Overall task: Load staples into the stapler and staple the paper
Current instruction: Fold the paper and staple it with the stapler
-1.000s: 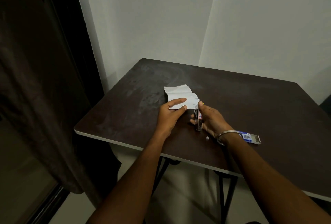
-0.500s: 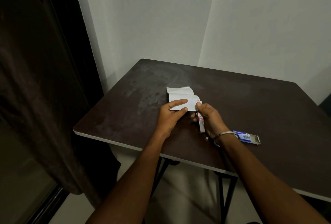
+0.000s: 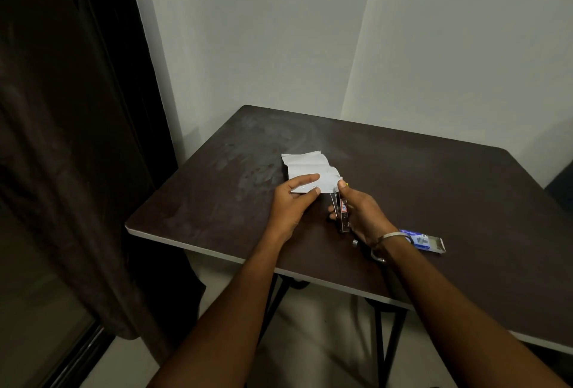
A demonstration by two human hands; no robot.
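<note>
A folded white paper [image 3: 305,166] lies over the middle of the dark table [image 3: 434,176]. My left hand [image 3: 291,204] pinches its near edge between thumb and forefinger. My right hand [image 3: 361,212] grips a small metal stapler [image 3: 342,212] with a red label. The stapler's nose sits at the paper's near right corner, and its jaws stand slightly apart. A blue staple box [image 3: 421,240] with its tray slid out lies on the table to the right of my right wrist.
A small loose strip of staples [image 3: 355,243] rests near the table's front edge by my right wrist. A dark curtain [image 3: 71,139] hangs to the left. White walls meet in a corner behind the table.
The stapler and my right hand have shifted slightly toward the paper's corner, with small adjustments. My left hand keeps its hold on the paper.
</note>
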